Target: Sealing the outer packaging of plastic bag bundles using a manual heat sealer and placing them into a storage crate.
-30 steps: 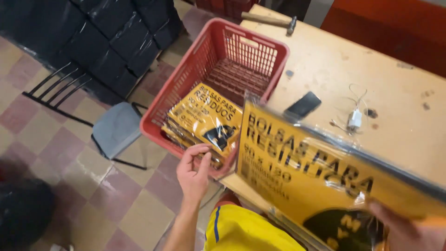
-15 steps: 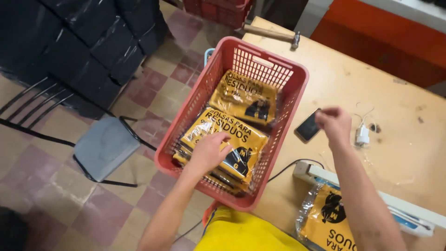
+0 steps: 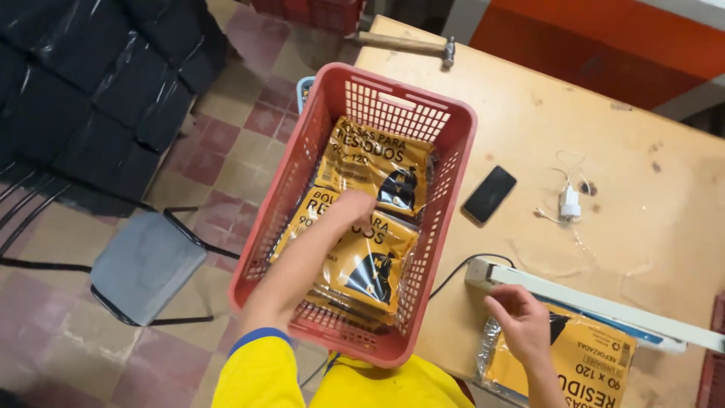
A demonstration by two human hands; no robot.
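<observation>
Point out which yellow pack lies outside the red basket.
The yellow pack on the table under the right hand; the other two lie inside the red basket.
</observation>
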